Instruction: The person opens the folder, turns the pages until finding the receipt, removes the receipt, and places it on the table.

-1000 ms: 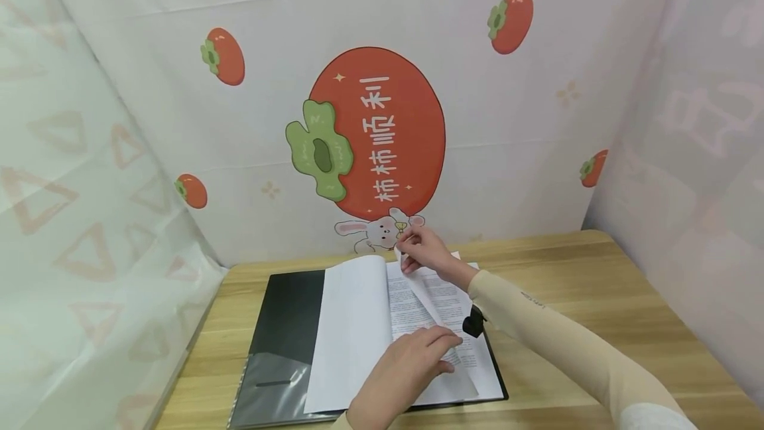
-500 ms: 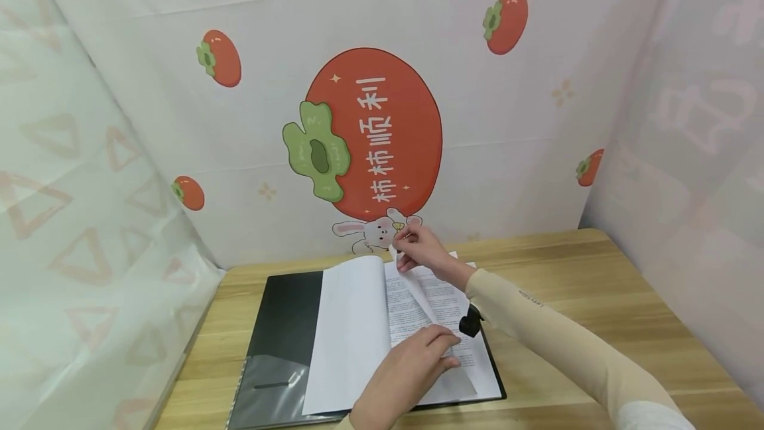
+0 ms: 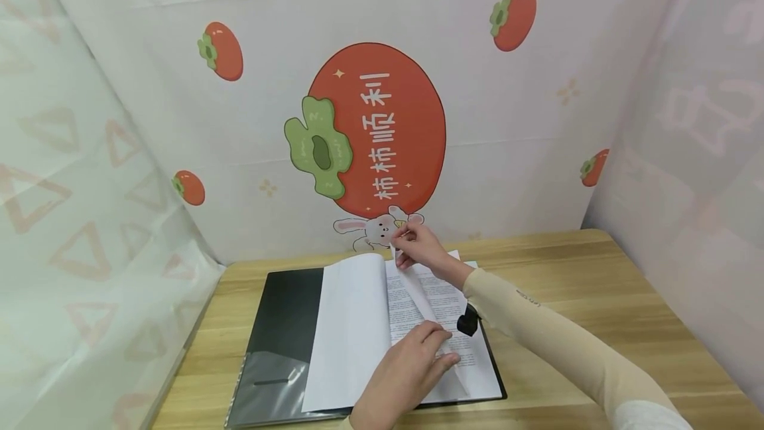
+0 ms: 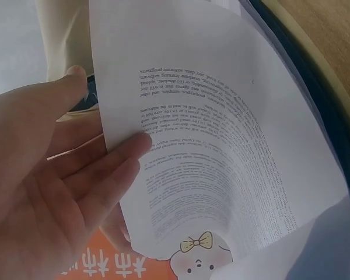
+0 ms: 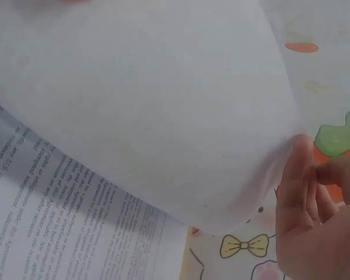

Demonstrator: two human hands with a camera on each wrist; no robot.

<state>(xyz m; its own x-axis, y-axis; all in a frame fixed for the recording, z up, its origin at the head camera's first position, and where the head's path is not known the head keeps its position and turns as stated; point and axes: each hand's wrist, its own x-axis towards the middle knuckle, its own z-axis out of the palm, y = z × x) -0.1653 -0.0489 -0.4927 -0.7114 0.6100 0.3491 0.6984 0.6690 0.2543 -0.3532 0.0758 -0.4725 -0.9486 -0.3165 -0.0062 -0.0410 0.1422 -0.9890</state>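
An open black folder (image 3: 292,310) with a stack of printed paper lies on the table. At the far end of the right-hand pages, my right hand (image 3: 420,247) pinches the corner of a lifted sheet (image 3: 418,294). That sheet curves up, its blank underside (image 5: 146,105) facing the right wrist camera. Nearer the front, my left hand (image 3: 408,367) is over the pages with thumb and fingers apart. In the left wrist view, its fingertips (image 4: 141,142) touch the sheet's printed face near the edge. A turned white page (image 3: 349,330) covers part of the folder's left side.
The folder rests on a wooden table (image 3: 555,297). A clear pocket (image 3: 271,383) is at the folder's lower left. Behind the table hangs a white cloth (image 3: 507,118) printed with persimmons; patterned curtains (image 3: 77,204) stand at both sides.
The lifted sheet's lower part has swung slightly left. My left thumb has spread a little from the fingers, and my right hand has shifted slightly left with the corner.
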